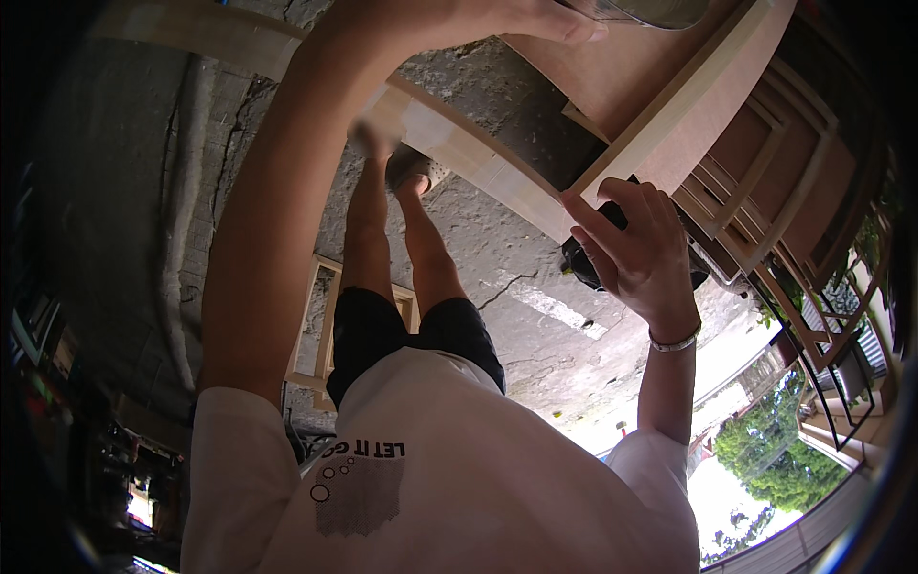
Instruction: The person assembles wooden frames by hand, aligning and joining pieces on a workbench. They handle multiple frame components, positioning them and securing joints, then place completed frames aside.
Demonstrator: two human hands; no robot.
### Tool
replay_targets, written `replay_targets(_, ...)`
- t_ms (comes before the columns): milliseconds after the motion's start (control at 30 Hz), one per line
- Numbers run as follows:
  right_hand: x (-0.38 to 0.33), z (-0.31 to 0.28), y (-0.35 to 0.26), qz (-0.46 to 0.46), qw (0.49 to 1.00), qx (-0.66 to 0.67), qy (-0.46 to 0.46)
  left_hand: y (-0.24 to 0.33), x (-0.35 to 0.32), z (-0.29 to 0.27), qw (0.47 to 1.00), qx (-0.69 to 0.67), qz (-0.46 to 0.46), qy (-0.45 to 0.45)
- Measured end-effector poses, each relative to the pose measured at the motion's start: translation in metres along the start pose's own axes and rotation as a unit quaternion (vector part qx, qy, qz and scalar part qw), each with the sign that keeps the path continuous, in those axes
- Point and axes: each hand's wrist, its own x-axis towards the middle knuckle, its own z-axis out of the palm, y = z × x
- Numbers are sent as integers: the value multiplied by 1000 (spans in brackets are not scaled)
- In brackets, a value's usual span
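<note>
The person bends far forward over the work, so the white T-shirt with a dark printed patch fills the near view, then the black shorts and bare legs running down to a grey sandal on the rough, cracked concrete floor. The right hand is spread, fingers apart and slightly curled, cupped against the lower corner of a pale wooden frame, seemingly to steady it; a silver bracelet circles that wrist, and a dark rounded thing sits behind the palm, too hidden to name. The left hand is raised to the top of the view, fingers pressed together and laid flat along the frame's brown panel, just beside a shiny metal object cut off by the edge; whether it grips that object I cannot tell. The frame itself stands tilted in front of the person, smooth light timber rails around a flat reddish-brown board, with a long rail reaching across the floor below. A smaller open wooden frame lies on the concrete by the legs. Further off, more slatted frames lean stacked to the right, and beyond them green trees stand in bright daylight.
</note>
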Motion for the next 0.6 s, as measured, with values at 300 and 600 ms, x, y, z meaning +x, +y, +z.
replay_targets(300,-1,-5,-1,6,1000,12,5,1,-1,-1,1000,16,-3,2)
replay_targets(600,4,-3,2,-5,1000,-21,-23,-4,-2,4,999,2,29,19)
